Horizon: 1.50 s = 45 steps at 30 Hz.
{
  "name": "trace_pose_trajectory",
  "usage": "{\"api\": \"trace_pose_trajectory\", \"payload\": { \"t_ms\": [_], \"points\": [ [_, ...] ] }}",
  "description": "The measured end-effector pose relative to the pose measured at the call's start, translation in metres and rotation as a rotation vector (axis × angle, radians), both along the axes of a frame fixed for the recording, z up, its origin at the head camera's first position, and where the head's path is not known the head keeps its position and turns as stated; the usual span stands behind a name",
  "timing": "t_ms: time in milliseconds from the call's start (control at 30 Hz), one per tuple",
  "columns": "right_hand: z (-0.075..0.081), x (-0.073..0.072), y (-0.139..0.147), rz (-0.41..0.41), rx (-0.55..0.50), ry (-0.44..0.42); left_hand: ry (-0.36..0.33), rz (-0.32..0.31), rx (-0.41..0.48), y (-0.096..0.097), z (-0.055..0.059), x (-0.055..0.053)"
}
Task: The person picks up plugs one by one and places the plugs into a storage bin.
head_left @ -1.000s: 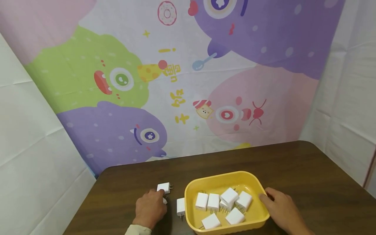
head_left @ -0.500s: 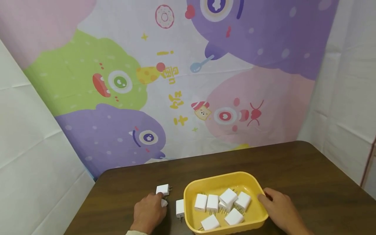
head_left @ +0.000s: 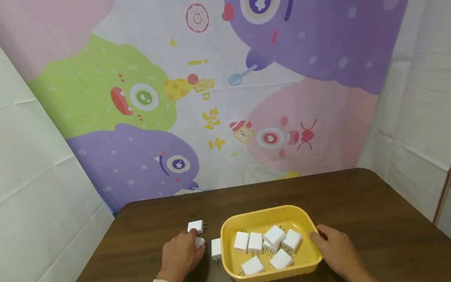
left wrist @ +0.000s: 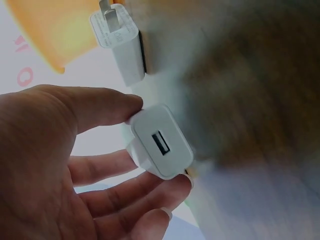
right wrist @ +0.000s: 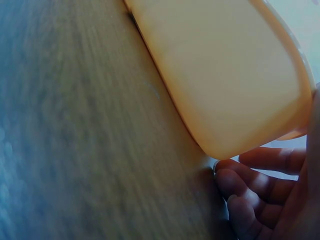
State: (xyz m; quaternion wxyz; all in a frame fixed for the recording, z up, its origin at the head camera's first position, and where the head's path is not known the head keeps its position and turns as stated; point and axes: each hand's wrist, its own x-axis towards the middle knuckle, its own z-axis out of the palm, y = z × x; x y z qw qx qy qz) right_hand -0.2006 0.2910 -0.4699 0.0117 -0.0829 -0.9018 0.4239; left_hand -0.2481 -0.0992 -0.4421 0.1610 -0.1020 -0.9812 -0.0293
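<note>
In the head view my left hand (head_left: pixel 181 250) is over the left part of the table, its thumb and fingers around a white USB charger plug (head_left: pixel 199 242). The left wrist view shows that charger's USB port facing the camera, the thumb at one edge and fingertips at the opposite edge. Just beyond lies another charger (head_left: pixel 195 226), prongs to the right. A further charger (head_left: pixel 216 249) stands between my left hand and the yellow bin (head_left: pixel 301 228). My right hand (head_left: pixel 336 248) grips the bin's right rim with the thumb on top; its other fingers curl by the outer wall (right wrist: pixel 225 95).
Several white chargers (head_left: pixel 253 266) lie inside the bin, one resting on another (head_left: pixel 274 235). The dark wooden table (head_left: pixel 338 196) extends behind and to the right. A cartoon-print cloth (head_left: pixel 225 117) hangs at the back, with white sheets (head_left: pixel 412 117) at both sides.
My left hand has shifted slightly right, and the charger in its fingers shows more now. The right hand and the bin stay in place.
</note>
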Motion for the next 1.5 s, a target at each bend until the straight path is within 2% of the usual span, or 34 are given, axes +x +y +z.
{"api": "trace_pose_trajectory", "payload": {
  "t_ms": [333,600,933,1200,1333,1500],
  "points": [
    [-0.001,0.000,0.000,0.002,0.004,0.003,-0.002,0.023,0.046,0.001,0.000,0.003],
    [-0.001,0.000,0.000,0.002,0.010,0.013,0.085,-0.033,0.096,0.003,-0.003,0.006],
    [-0.003,-0.001,0.001,0.005,0.008,0.011,0.089,-0.048,0.113,0.006,0.000,0.006],
    [-0.003,-0.001,0.001,-0.002,0.016,0.013,0.109,-0.061,0.140,0.009,-0.002,0.008],
    [-0.002,0.000,0.001,-0.002,0.007,0.000,0.118,-0.060,0.163,0.010,-0.002,0.010],
    [-0.002,-0.001,0.001,-0.001,0.014,0.000,0.093,-0.039,0.179,0.014,-0.001,0.012]
  ]
}}
